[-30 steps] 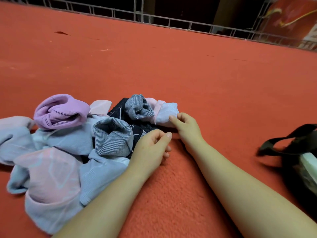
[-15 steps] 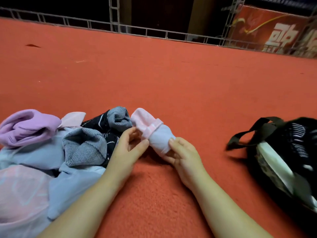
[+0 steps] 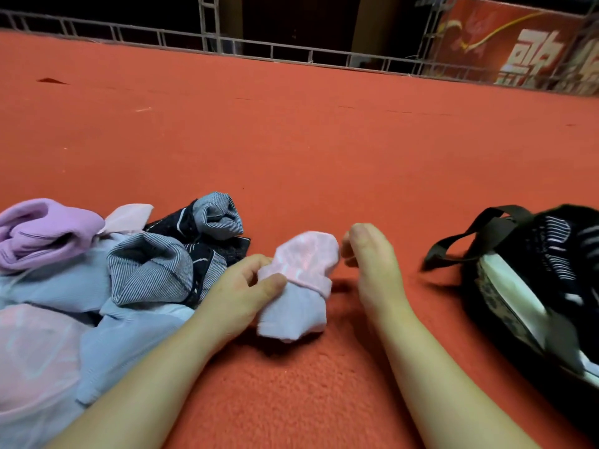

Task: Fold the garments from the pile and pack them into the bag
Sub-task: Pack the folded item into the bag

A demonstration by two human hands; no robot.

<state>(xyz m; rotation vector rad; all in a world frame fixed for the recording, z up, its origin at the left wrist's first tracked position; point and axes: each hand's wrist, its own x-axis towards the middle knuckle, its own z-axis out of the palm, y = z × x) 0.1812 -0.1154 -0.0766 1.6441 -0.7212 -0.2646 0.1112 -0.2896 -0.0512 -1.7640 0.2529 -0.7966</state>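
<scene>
- Garments [image 3: 81, 286] in a loose pile of lilac, pale blue, pale pink, grey-striped and black printed fabric lie on the red-orange carpet [image 3: 308, 140] at the left of the head view.
- Small rolled garment with a pink upper half and a pale lavender lower half [image 3: 296, 286]: apart from the pile, between the two hands, its lower end on the carpet.
- Left hand [image 3: 240, 293]: thumb and curled fingers pinch the left side of the rolled garment.
- Right hand [image 3: 366, 254]: just beside the roll's pink end, fingers curled; whether they touch or hold the fabric cannot be told.
- Black fabric bag with dark webbing handles [image 3: 531, 273]: on the carpet at the right, mouth open, with striped dark and white fabric inside.
- Grey metal railing [image 3: 291, 53]: along the carpet's far edge.
- Red banner [image 3: 518, 40]: behind the railing at upper right, bearing large pale characters, cut off at the frame edge and not legible.
</scene>
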